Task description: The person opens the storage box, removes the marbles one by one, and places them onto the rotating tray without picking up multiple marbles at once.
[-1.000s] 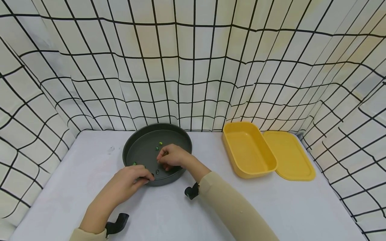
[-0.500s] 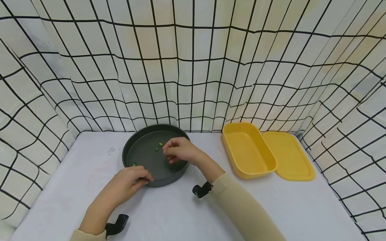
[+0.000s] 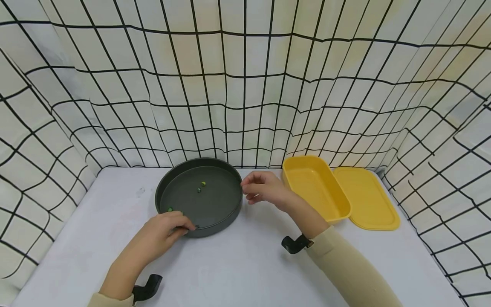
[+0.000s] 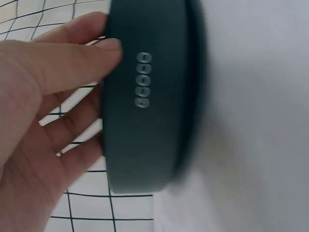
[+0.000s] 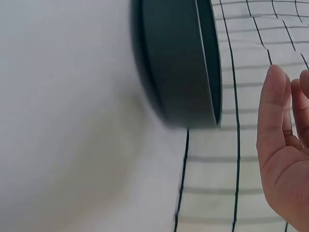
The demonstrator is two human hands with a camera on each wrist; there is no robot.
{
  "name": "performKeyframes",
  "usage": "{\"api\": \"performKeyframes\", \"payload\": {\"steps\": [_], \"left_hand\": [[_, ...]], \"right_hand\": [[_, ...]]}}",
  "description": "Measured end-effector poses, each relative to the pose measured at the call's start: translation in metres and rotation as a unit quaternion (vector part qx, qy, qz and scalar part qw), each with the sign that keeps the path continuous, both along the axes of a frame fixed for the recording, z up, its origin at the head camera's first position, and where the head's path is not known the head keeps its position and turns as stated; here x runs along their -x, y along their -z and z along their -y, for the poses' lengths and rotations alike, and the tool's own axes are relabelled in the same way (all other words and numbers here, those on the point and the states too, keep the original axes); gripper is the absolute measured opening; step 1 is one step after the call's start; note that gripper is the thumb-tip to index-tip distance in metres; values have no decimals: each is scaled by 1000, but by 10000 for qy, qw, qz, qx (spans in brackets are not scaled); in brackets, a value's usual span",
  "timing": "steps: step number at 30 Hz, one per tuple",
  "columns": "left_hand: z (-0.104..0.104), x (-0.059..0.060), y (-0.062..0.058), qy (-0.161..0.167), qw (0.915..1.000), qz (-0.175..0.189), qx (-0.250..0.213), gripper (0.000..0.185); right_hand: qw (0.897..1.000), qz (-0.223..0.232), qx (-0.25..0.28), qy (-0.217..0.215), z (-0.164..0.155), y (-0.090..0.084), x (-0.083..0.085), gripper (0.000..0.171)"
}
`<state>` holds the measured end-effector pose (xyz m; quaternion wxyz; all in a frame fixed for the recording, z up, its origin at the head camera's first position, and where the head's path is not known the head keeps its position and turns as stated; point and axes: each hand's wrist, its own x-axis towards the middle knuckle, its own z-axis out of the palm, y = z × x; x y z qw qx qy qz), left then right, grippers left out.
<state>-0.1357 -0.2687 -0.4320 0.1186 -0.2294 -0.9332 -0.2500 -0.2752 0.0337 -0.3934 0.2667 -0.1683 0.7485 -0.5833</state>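
Observation:
A round dark grey pan (image 3: 207,198) sits at the back left of the table with several small greenish marbles (image 3: 203,183) in it. My left hand (image 3: 165,234) holds its front-left rim; in the left wrist view the thumb presses the outer wall (image 4: 123,159), the other fingers beyond the rim. One marble lies close to its fingertips. My right hand (image 3: 266,187) is just right of the pan, between it and a yellow plastic box (image 3: 316,192), with thumb and fingers drawn together. I cannot tell whether anything is between its fingertips.
A yellow lid (image 3: 370,198) lies flat on the white tabletop (image 3: 238,273), right of the box and partly behind it. White walls with a black grid (image 3: 245,85) close off the back and both sides.
My right hand has risen out of the pan and moved right, past its rim toward the yellow box. The marbles near the front rim have shifted. My left hand has stayed on the pan.

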Motion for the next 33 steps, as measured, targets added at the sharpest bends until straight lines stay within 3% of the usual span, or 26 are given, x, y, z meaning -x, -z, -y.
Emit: {"api": "performKeyframes", "payload": {"steps": [5,10,13,16,17,25,28,33], "left_hand": [[4,-10,1,-28,9990,-303,313,39],[14,-16,4,163,9908,-1108,755,46],[21,-14,6,213,9846,-1525,824,10],[27,-10,8,169,9814,-1740,789,48],[28,-9,8,136,9811,-1759,799,61],[32,-5,13,110,9792,-1902,703,61],[34,-5,14,165,9813,-1787,700,43],[34,-4,17,321,9831,-1642,742,43]], "right_hand": [[9983,-411,-291,306,-47,-3,-1,16],[9949,-590,-541,619,-93,4,2,22],[9930,-611,-675,751,-116,7,5,26],[9911,-551,-827,891,-133,10,6,26],[9905,-544,-881,901,-138,11,6,26],[9856,-584,-1421,708,-156,19,9,29],[9817,-561,-1776,409,-160,23,11,28],[9709,-450,-2348,-125,-163,29,10,27]]}}
